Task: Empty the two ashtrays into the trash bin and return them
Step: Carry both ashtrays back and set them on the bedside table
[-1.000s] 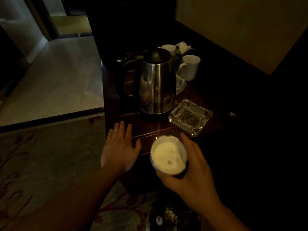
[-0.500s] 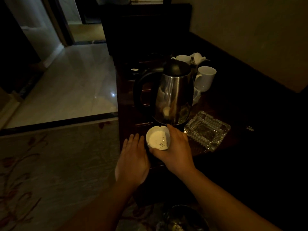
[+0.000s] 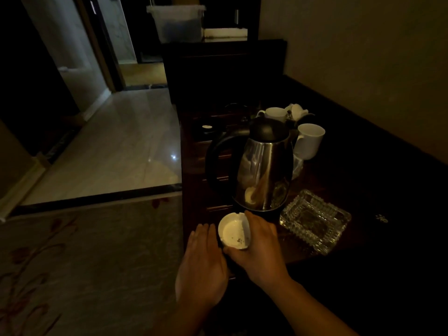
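Now lower — white ashtray [image 3: 234,234], gripped by right hand [image 3: 260,248], nearer surface [image 3: 298,251] beside kettle [image 3: 264,166]; left hand [image 3: 202,265] flat, fingers straight — glass ashtray [image 3: 315,220] unmoved.

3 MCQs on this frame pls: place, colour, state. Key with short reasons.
1. Where is the square clear glass ashtray?
A) on the dark wooden tabletop, right of the steel kettle in view
B) on the carpet
C) on the kettle's lid

2. What colour is the small round ashtray?
A) red
B) white
C) green

3. The right hand is:
A) flat on the floor
B) lifting the kettle
C) gripping the small round ashtray

Key: 1 A, it lies beside the kettle's base; 2 B, its bowl shows white; 3 C, fingers curl round its rim.
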